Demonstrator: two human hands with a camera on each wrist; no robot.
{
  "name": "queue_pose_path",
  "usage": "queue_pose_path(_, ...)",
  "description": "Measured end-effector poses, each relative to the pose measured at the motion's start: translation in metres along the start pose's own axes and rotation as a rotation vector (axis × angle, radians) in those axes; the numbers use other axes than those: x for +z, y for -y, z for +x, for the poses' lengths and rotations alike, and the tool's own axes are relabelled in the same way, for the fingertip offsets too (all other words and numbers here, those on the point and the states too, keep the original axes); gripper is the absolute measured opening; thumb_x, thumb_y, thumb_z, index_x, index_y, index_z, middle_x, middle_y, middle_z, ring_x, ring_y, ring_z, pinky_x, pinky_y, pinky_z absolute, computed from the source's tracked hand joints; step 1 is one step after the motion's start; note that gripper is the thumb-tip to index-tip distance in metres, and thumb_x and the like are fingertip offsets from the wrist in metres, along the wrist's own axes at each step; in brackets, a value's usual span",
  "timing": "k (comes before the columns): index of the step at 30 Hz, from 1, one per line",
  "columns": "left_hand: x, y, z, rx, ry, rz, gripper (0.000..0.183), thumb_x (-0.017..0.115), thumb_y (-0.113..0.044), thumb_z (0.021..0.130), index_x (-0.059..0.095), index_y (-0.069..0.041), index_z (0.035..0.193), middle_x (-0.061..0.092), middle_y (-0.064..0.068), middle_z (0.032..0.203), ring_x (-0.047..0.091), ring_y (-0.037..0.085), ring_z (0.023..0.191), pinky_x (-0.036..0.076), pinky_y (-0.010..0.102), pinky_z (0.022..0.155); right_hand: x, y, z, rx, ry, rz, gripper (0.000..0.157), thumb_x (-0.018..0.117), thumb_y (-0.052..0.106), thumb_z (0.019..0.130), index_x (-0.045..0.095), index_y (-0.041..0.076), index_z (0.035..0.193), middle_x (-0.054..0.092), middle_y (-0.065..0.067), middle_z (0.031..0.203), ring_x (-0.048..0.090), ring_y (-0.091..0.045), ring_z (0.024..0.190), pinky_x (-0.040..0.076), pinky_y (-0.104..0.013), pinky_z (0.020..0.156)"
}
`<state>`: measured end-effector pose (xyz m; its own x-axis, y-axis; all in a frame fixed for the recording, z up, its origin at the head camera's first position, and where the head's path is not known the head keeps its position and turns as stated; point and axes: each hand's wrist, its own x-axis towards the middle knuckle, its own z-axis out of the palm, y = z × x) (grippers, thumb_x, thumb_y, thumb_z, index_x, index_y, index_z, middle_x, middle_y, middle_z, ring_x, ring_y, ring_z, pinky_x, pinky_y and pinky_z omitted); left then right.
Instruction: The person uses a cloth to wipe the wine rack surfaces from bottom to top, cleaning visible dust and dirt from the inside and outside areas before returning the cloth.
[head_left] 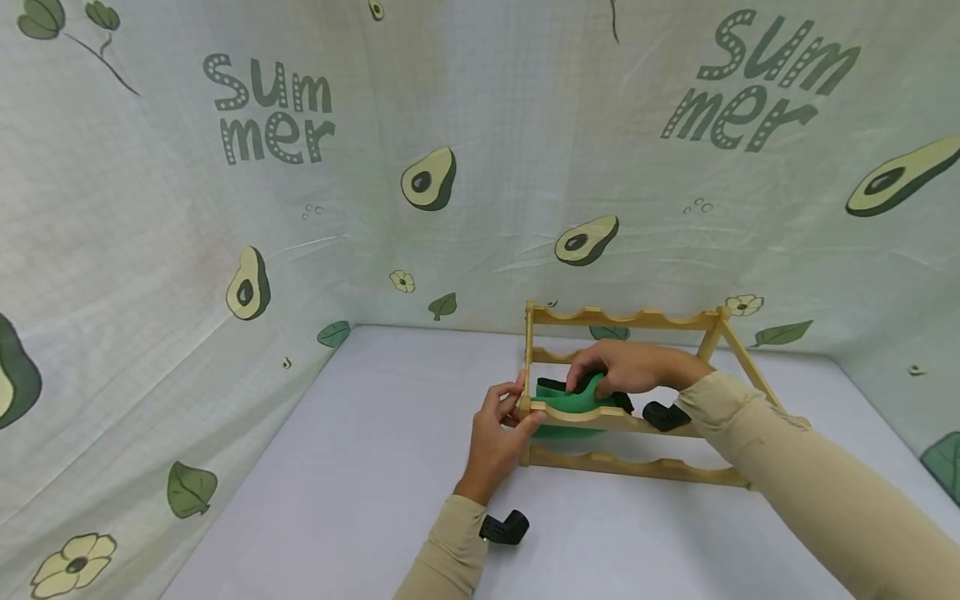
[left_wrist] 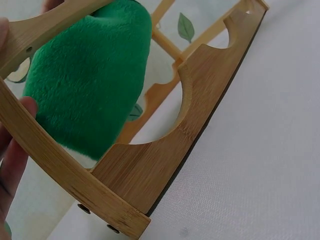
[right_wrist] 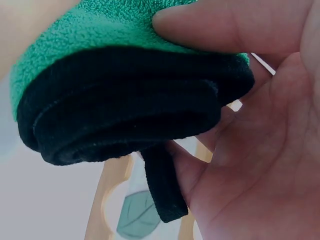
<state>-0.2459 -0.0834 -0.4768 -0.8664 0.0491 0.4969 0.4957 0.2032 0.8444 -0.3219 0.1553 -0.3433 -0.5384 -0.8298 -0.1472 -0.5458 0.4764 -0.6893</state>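
Note:
A rolled green towel (head_left: 572, 402) with black edging lies in the left end of a wooden rack (head_left: 652, 471) with scalloped rails. My right hand (head_left: 637, 367) reaches over the front rail and grips the towel from above. In the right wrist view, the thumb presses the green fabric (right_wrist: 110, 32), and a black loop (right_wrist: 165, 192) hangs from the rolled black edge. My left hand (head_left: 491, 437) holds the rack's left end post, its thumb by the front upper rail. The left wrist view shows the towel's fuzzy underside (left_wrist: 90, 80) hanging between the rails.
The rack stands on a white tabletop (head_left: 337, 483), near the back. Behind and to the left hangs a pale cloth (head_left: 495, 133) printed with avocados, leaves and lettering. A black camera mount sits on each wrist.

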Motion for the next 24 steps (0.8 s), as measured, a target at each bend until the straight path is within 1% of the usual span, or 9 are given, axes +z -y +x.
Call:
queue_pose_path(2, 0.000, 0.000, 0.000, 0.014, 0.002, 0.001, 0.047, 0.076, -0.025, 0.091, 0.053, -0.011, 0.129, 0.073, 0.002, 0.114, 0.057, 0.012, 0.077, 0.052, 0.027, 0.070, -0.001, -0.001, -0.007, 0.027, -0.015, -0.008, 0.042, 0.057, -0.014, 0.079, 0.070, 0.008, 0.112, 0.068, -0.001, 0.104, 0.060, -0.019, 0.090, 0.050, -0.033, 0.081)
queue_pose_path(6, 0.001, 0.000, 0.000, 0.062, -0.003, 0.002, 0.048, 0.076, -0.024, 0.092, 0.054, -0.014, 0.133, 0.064, 0.006, 0.132, 0.057, 0.013, 0.077, 0.052, 0.028, 0.069, -0.007, -0.004, -0.023, 0.068, -0.061, -0.019, 0.043, 0.057, -0.012, 0.079, 0.071, 0.011, 0.112, 0.069, -0.001, 0.103, 0.059, -0.020, 0.090, 0.051, -0.032, 0.077)
queue_pose_path(8, 0.002, 0.001, 0.000, 0.092, -0.009, 0.012, 0.046, 0.076, -0.024, 0.091, 0.057, -0.015, 0.133, 0.069, 0.008, 0.125, 0.057, 0.013, 0.075, 0.052, 0.028, 0.068, -0.012, -0.005, -0.032, 0.073, -0.088, -0.023, 0.042, 0.058, -0.011, 0.079, 0.071, 0.012, 0.112, 0.068, -0.001, 0.105, 0.059, -0.021, 0.091, 0.051, -0.031, 0.077)
queue_pose_path(10, 0.002, 0.002, 0.001, 0.120, -0.015, 0.024, 0.043, 0.076, -0.023, 0.091, 0.062, -0.017, 0.131, 0.071, 0.006, 0.119, 0.058, 0.013, 0.074, 0.053, 0.029, 0.067, -0.016, -0.007, -0.042, 0.068, -0.115, -0.028, 0.041, 0.059, -0.010, 0.080, 0.071, 0.011, 0.112, 0.068, -0.002, 0.108, 0.059, -0.021, 0.094, 0.051, -0.031, 0.079)
queue_pose_path(13, 0.002, 0.003, 0.002, 0.144, -0.019, 0.050, 0.035, 0.076, -0.023, 0.091, 0.067, -0.018, 0.125, 0.074, 0.001, 0.102, 0.059, 0.012, 0.072, 0.053, 0.029, 0.066, -0.021, -0.009, -0.056, 0.073, -0.143, -0.028, 0.038, 0.061, -0.009, 0.081, 0.071, 0.010, 0.113, 0.066, -0.004, 0.112, 0.059, -0.021, 0.100, 0.050, -0.030, 0.083)
queue_pose_path(15, 0.001, 0.002, 0.002, 0.142, -0.017, 0.060, 0.031, 0.076, -0.024, 0.092, 0.069, -0.018, 0.121, 0.074, -0.001, 0.100, 0.059, 0.012, 0.072, 0.053, 0.029, 0.065, -0.022, -0.010, -0.064, 0.087, -0.159, -0.025, 0.037, 0.062, -0.008, 0.082, 0.071, 0.011, 0.113, 0.065, -0.005, 0.115, 0.058, -0.022, 0.103, 0.050, -0.030, 0.084)
queue_pose_path(18, 0.001, 0.001, 0.002, 0.129, -0.013, 0.077, 0.027, 0.075, -0.027, 0.093, 0.069, -0.018, 0.118, 0.072, -0.002, 0.088, 0.058, 0.011, 0.070, 0.053, 0.028, 0.064, -0.023, -0.011, -0.075, 0.103, -0.177, -0.009, 0.036, 0.063, -0.008, 0.084, 0.071, 0.011, 0.114, 0.064, -0.007, 0.118, 0.058, -0.024, 0.106, 0.051, -0.031, 0.085)
queue_pose_path(21, 0.001, 0.001, 0.000, 0.113, -0.011, 0.079, 0.026, 0.075, -0.030, 0.093, 0.069, -0.018, 0.116, 0.074, 0.002, 0.106, 0.058, 0.010, 0.070, 0.052, 0.028, 0.064, -0.022, -0.012, -0.085, 0.107, -0.210, 0.003, 0.034, 0.064, -0.006, 0.085, 0.070, 0.011, 0.115, 0.064, -0.008, 0.120, 0.058, -0.024, 0.105, 0.050, -0.031, 0.084)
queue_pose_path(24, 0.002, 0.002, -0.001, 0.121, -0.014, 0.069, 0.026, 0.075, -0.028, 0.092, 0.070, -0.016, 0.115, 0.066, 0.002, 0.131, 0.058, 0.011, 0.070, 0.053, 0.029, 0.063, -0.021, -0.012, -0.094, 0.113, -0.249, 0.006, 0.033, 0.066, -0.004, 0.086, 0.070, 0.012, 0.115, 0.064, -0.008, 0.120, 0.058, -0.024, 0.104, 0.050, -0.030, 0.083)
